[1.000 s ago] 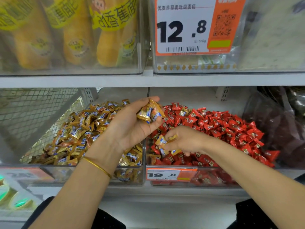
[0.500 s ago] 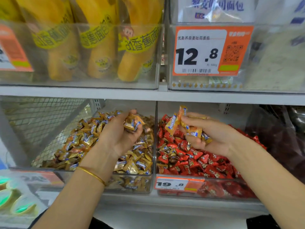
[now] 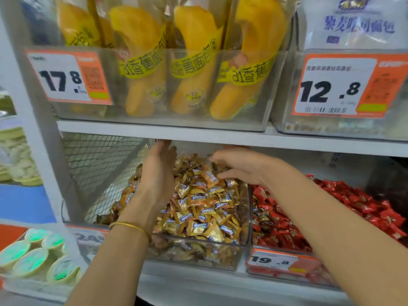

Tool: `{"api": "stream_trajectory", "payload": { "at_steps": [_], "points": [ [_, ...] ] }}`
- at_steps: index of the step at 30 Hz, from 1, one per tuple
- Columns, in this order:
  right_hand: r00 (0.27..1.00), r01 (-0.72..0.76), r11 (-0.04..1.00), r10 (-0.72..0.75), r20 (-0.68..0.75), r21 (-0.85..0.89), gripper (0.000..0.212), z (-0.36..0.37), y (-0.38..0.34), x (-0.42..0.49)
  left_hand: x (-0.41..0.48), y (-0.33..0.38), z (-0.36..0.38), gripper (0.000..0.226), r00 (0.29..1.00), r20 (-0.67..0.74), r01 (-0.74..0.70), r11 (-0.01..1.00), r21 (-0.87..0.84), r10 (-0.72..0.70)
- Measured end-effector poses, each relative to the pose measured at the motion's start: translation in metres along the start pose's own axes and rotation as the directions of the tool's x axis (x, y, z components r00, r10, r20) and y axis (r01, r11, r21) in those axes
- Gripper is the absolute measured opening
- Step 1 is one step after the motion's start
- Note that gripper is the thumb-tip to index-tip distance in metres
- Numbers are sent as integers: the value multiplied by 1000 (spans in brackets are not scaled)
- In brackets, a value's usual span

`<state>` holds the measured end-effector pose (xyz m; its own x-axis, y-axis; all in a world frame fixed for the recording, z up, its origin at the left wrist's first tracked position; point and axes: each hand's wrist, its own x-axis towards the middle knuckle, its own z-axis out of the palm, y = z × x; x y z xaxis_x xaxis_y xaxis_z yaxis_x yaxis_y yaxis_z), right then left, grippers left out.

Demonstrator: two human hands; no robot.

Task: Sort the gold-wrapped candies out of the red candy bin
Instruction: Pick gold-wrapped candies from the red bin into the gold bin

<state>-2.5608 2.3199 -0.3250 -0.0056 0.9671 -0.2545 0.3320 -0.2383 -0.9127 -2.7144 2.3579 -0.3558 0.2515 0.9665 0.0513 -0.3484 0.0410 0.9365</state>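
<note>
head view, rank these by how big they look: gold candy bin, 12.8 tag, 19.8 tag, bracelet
1. gold candy bin
2. 12.8 tag, cut off at the right edge
3. 19.8 tag
4. bracelet

The gold-wrapped candies (image 3: 198, 208) wear shiny metallic foil, crinkled and catching the light. Their clear bin (image 3: 198, 259) is smooth hard plastic, as is the red candy bin (image 3: 318, 277) beside it, whose red candies (image 3: 287, 219) have glossy film wrappers. The mesh panel (image 3: 99, 160) looks like pale, matt painted metal. The shelf (image 3: 198, 135) above is smooth matt white (metal or laminate, cannot tell). The price tags (image 3: 331, 85) look like printed paper. The banana bread packs (image 3: 143, 62) are in glossy clear film. A thin bracelet (image 3: 130, 226) gleams like polished gold-coloured metal.
</note>
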Motion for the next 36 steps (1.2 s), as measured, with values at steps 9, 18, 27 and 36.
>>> {"api": "stream_trajectory", "payload": {
  "at_steps": [9, 18, 27, 36],
  "points": [
    [955, 224, 951, -171, -242, 212, 27, -48, 44, -67, -40, -16, 44, 32, 931, 246, -355, 819, 451, 268],
    [992, 128, 821, -116, 57, -557, 26, -39, 118, -48, -40, -52, 79, 37, 893, 311, -444, 754, 483, 326],
    [982, 26, 649, -160, -102, -761, 12, -72, 122, -52, -37, -53, 103, 33, 862, 328, -505, 709, 492, 385],
    [956, -40, 999, 48, -291, 33, 23, -76, 117, -56, -34, -58, 110, 37, 853, 353, -516, 714, 473, 384]
  ]
}}
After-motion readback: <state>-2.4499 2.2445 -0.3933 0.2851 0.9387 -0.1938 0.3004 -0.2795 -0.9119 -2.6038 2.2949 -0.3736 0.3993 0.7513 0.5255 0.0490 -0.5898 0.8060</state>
